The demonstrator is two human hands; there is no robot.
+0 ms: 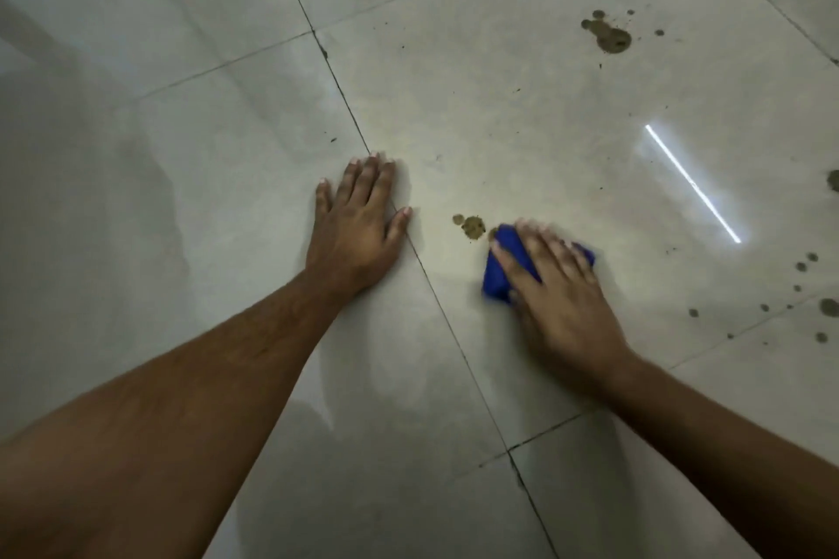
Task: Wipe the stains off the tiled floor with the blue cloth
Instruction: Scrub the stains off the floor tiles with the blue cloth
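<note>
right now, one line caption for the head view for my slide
Right hand presses blue cloth beside a brown stain; left hand flat on tiled floor.

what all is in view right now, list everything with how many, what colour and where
floor: one, pale grey glossy tiles with dark grout lines, fills the view
cloth: one, blue, bunched under the right hand, right of centre
near stain: one brown blotch with a small spot beside it, just left of the cloth
far stains: two larger brown blotches with small spots, top centre and upper right
spots: many small brown ones, near the right edge
light streak: one, white reflection, right of the cloth
left hand: one, flat on the floor, fingers spread, centre
right hand: one, pressing on the cloth, blurred
</note>
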